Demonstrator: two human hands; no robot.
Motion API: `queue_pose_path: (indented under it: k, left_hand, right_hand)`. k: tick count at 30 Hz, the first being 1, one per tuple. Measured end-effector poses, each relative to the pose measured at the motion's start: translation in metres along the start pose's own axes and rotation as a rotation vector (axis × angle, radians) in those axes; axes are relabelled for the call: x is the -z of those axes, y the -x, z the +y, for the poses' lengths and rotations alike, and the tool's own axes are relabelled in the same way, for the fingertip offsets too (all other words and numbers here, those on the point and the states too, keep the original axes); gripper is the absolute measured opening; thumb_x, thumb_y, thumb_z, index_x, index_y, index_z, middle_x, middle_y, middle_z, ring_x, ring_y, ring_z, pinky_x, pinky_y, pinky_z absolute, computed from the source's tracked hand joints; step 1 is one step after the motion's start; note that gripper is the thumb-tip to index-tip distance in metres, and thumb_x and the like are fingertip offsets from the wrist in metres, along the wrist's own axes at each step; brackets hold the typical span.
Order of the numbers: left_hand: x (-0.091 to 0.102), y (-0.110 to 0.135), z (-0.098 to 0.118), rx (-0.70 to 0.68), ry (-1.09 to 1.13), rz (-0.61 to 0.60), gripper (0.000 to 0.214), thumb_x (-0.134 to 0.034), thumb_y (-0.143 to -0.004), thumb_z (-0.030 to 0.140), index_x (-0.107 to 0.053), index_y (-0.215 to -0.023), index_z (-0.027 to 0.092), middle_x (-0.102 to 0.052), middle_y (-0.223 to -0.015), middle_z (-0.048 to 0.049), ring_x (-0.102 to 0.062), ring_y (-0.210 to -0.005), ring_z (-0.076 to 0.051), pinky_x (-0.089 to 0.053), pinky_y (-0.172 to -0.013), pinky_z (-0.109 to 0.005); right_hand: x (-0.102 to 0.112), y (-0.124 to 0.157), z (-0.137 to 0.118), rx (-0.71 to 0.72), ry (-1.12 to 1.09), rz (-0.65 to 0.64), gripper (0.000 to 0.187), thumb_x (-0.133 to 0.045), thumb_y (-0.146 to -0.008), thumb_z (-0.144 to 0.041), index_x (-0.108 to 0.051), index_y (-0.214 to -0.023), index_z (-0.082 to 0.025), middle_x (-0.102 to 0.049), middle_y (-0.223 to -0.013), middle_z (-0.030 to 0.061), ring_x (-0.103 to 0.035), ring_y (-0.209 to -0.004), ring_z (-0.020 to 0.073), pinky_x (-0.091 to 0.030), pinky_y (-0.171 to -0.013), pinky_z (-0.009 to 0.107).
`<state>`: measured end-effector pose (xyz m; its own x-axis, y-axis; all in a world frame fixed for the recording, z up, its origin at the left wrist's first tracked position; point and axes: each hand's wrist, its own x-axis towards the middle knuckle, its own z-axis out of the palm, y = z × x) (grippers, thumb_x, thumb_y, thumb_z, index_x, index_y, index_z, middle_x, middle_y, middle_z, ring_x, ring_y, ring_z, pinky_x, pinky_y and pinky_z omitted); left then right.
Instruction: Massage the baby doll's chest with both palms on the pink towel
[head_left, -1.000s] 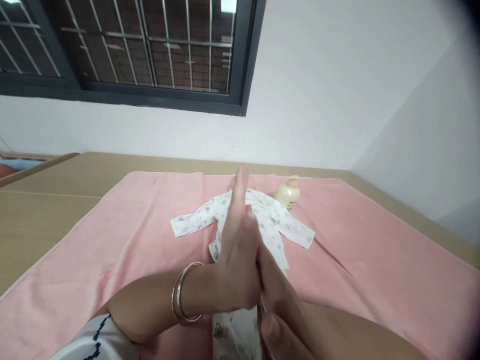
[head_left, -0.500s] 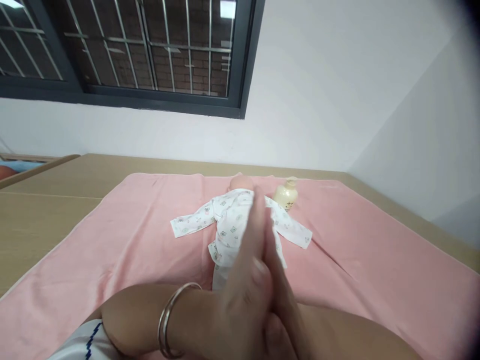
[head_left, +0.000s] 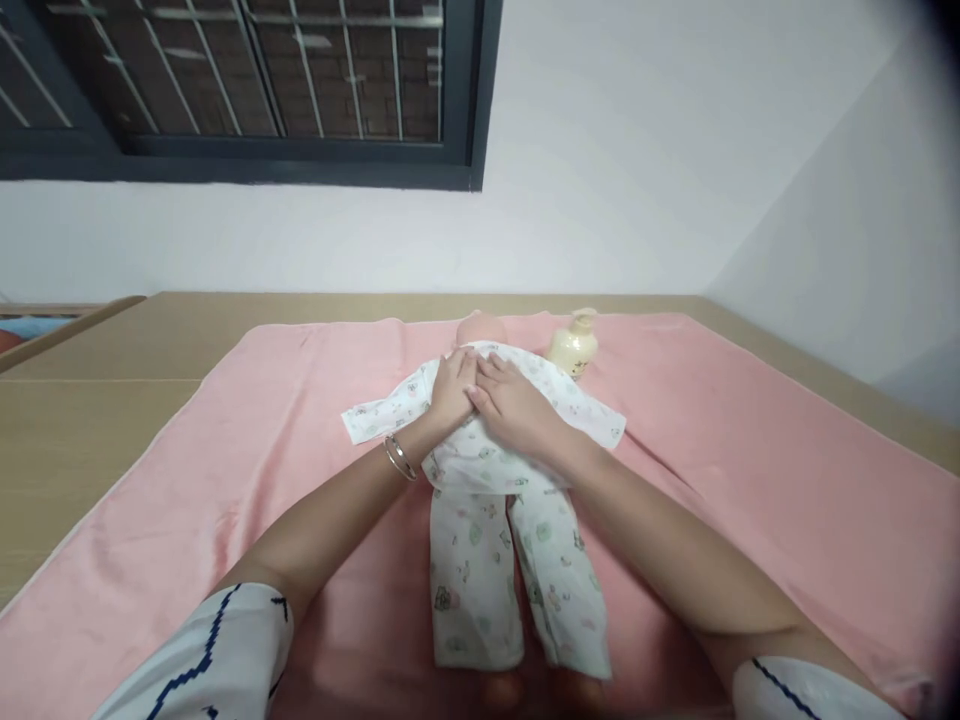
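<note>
A baby doll (head_left: 480,465) in a white printed top and trousers lies stretched out, its bald head at the far end and its sleeves spread wide. Flat on its upper body rests my left hand (head_left: 453,390), fingers extended, a silver bangle on the wrist. My right hand (head_left: 521,408) lies beside it, also flat, with the thumbs and fingertips of both meeting near the middle. Neither hand grips anything. Which way the doll faces is hard to tell, and its feet are in shadow at the bottom edge.
Under the doll spreads a pink blanket (head_left: 300,440) on a wooden surface (head_left: 90,420). A cream pump bottle (head_left: 574,345) stands right of the doll's head. Behind are a white wall (head_left: 600,180) and a dark-framed barred window (head_left: 300,90).
My hands were pressed palm to palm upright, close to me. They have parted, moved forward and down, and now lie flat on the doll's upper body. The view has tipped slightly downward.
</note>
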<state>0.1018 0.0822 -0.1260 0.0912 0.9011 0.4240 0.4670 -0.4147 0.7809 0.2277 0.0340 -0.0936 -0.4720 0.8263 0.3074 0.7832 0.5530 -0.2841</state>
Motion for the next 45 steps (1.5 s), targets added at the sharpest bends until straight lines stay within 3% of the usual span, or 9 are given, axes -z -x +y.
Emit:
queue_pose_path:
  k: [7,14,19,25,29,33,36,41,45]
  left_hand:
    - [-0.010,0.002,-0.028,-0.027,-0.048,0.092,0.042,-0.029,-0.103,0.041,-0.046,-0.134,0.019,-0.053,-0.143,-0.0141,-0.047,-0.138,-0.024,-0.027,-0.121,-0.046]
    - [-0.010,-0.004,-0.039,-0.052,-0.005,0.059,0.036,-0.031,-0.100,0.044,-0.051,-0.125,0.027,-0.057,-0.134,-0.0072,-0.049,-0.133,-0.023,-0.027,-0.120,-0.044]
    - [-0.009,-0.003,-0.030,-0.035,-0.017,0.117,0.025,-0.034,-0.100,0.024,-0.056,-0.110,0.031,-0.065,-0.121,0.0007,-0.055,-0.115,-0.014,-0.040,-0.112,-0.034]
    - [-0.009,-0.004,-0.028,-0.049,-0.058,0.125,0.023,-0.038,-0.100,0.016,-0.054,-0.116,0.019,-0.064,-0.126,-0.0054,-0.056,-0.117,-0.013,-0.039,-0.111,-0.034]
    - [-0.007,0.001,-0.028,-0.082,-0.021,0.147,0.024,-0.034,-0.103,0.024,-0.058,-0.104,0.029,-0.066,-0.113,-0.0012,-0.058,-0.109,-0.016,-0.044,-0.102,-0.034]
    - [-0.007,0.004,-0.026,-0.098,-0.013,0.140,0.042,-0.015,-0.107,0.044,-0.053,-0.094,0.033,-0.066,-0.103,-0.0016,-0.056,-0.104,-0.018,-0.045,-0.099,-0.035]
    - [-0.007,0.006,-0.023,-0.110,-0.015,0.151,0.033,-0.022,-0.108,0.034,-0.050,-0.093,0.027,-0.066,-0.101,-0.0020,-0.056,-0.099,-0.014,-0.046,-0.099,-0.032]
    - [-0.005,0.005,-0.020,-0.097,-0.028,0.121,0.018,-0.031,-0.106,0.021,-0.048,-0.101,0.023,-0.064,-0.110,-0.0010,-0.055,-0.104,-0.011,-0.042,-0.102,-0.027]
    - [-0.004,-0.002,-0.025,-0.029,-0.073,0.100,0.020,-0.034,-0.100,0.007,-0.043,-0.111,0.021,-0.054,-0.127,-0.0041,-0.045,-0.122,-0.012,-0.030,-0.117,-0.030]
  right_hand:
    - [-0.020,-0.021,0.059,0.139,-0.007,-0.009,0.058,-0.021,-0.104,-0.050,-0.042,-0.150,-0.023,-0.033,-0.161,0.0056,-0.024,-0.151,0.0250,-0.020,-0.124,0.052]
    - [-0.030,-0.011,0.026,-0.077,0.081,0.127,0.059,-0.022,-0.103,-0.045,-0.041,-0.148,-0.012,-0.036,-0.158,0.0147,-0.027,-0.149,0.0332,-0.020,-0.121,0.060]
    - [-0.031,-0.019,0.027,0.040,0.026,0.091,0.053,-0.030,-0.098,-0.036,-0.046,-0.146,-0.023,-0.043,-0.155,0.0029,-0.031,-0.148,0.0242,-0.020,-0.125,0.049]
    - [-0.034,-0.020,0.040,-0.166,-0.005,0.180,0.051,-0.030,-0.096,-0.046,-0.047,-0.142,-0.031,-0.047,-0.152,0.0015,-0.036,-0.144,0.0251,-0.032,-0.118,0.054]
    - [-0.033,-0.012,0.016,-0.147,0.119,0.208,0.050,-0.029,-0.097,-0.035,-0.053,-0.137,-0.018,-0.054,-0.143,0.0109,-0.042,-0.138,0.0288,-0.032,-0.116,0.055]
    - [-0.029,-0.014,0.012,0.051,0.095,0.103,0.044,-0.030,-0.094,-0.030,-0.063,-0.122,-0.034,-0.057,-0.141,-0.0043,-0.039,-0.140,0.0252,-0.019,-0.122,0.056]
    - [-0.028,-0.021,0.029,-0.043,0.001,0.094,0.042,-0.030,-0.094,-0.040,-0.056,-0.127,-0.042,-0.052,-0.146,-0.0114,-0.033,-0.145,0.0228,-0.022,-0.122,0.054]
    - [-0.028,-0.016,0.032,-0.336,0.051,0.186,0.052,-0.019,-0.101,-0.045,-0.052,-0.131,-0.017,-0.055,-0.142,0.0110,-0.042,-0.137,0.0294,-0.027,-0.117,0.056]
    - [-0.023,-0.006,0.011,-0.202,0.178,0.213,0.038,-0.025,-0.101,-0.026,-0.058,-0.113,-0.011,-0.062,-0.127,0.0150,-0.051,-0.126,0.0312,-0.033,-0.111,0.054]
